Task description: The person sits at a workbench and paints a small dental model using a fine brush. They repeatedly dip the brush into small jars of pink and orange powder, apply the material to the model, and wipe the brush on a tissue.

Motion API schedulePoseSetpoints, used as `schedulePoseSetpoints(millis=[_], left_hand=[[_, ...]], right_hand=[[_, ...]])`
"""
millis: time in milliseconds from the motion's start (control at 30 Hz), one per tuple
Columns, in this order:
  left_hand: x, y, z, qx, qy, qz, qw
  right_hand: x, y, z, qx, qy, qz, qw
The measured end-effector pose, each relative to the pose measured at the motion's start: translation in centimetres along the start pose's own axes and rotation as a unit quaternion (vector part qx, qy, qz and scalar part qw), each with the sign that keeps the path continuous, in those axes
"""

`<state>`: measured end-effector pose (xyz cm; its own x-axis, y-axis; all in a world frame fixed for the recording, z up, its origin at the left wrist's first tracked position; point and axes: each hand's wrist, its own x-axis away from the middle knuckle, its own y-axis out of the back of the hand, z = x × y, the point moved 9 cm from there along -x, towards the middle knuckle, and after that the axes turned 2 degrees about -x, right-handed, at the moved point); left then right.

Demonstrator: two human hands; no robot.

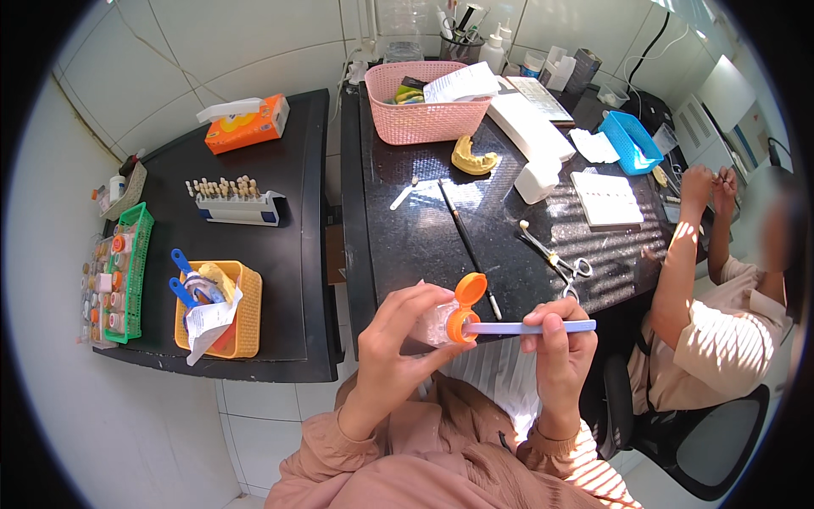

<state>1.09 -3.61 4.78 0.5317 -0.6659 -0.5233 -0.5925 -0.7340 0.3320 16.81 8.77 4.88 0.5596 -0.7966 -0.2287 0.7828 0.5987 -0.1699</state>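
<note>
My left hand (398, 335) is wrapped round a small clear jar (434, 326), tilted with its mouth to the right. Its orange flip cap (471, 290) stands raised on the orange collar. Between the fingers and thumb of my right hand (560, 348) is a flat lavender spatula (509, 328), its left end at the jar's mouth. How far the tip goes in is hard to see. On the black table beyond lie a thin dark brush (462, 231) and scissor-handled forceps (555, 260) with a small tooth-like piece at the tip.
A pink basket (386, 119), a yellow dental cast (473, 159) and a white tile (606, 200) are on the table. The left table bears a tooth shade guide (237, 210), a yellow basket (253, 305) and a green basket (134, 288). A co-worker (712, 314) sits at the right.
</note>
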Motion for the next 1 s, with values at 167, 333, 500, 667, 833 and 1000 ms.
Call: schedulePoseSetpoints(millis=[167, 333, 500, 667, 833, 1000], left_hand=[[-0.1, 0.0, -0.2, 0.001, -0.003, -0.001, 1.0], [-0.1, 0.0, -0.2, -0.005, -0.005, -0.003, 1.0], [-0.1, 0.0, -0.3, 0.002, -0.005, -0.005, 1.0], [-0.1, 0.0, -0.3, 0.003, 0.001, -0.002, 1.0], [-0.1, 0.0, -0.3, 0.002, -0.005, -0.004, 1.0], [-0.1, 0.0, -0.3, 0.001, -0.001, -0.004, 1.0]], right_hand=[[0.1, -0.2, 0.7, 0.026, 0.016, -0.001, 1.0], [0.0, -1.3, 1.0, 0.056, 0.022, 0.039, 0.997], [-0.3, -1.2, 0.7, 0.029, 0.004, 0.034, 0.999], [-0.5, -0.9, 0.2, 0.021, -0.017, 0.01, 1.0], [-0.4, -0.4, -0.2, 0.019, -0.034, -0.01, 0.999], [-0.5, -0.7, -0.4, 0.02, -0.05, -0.001, 0.999]])
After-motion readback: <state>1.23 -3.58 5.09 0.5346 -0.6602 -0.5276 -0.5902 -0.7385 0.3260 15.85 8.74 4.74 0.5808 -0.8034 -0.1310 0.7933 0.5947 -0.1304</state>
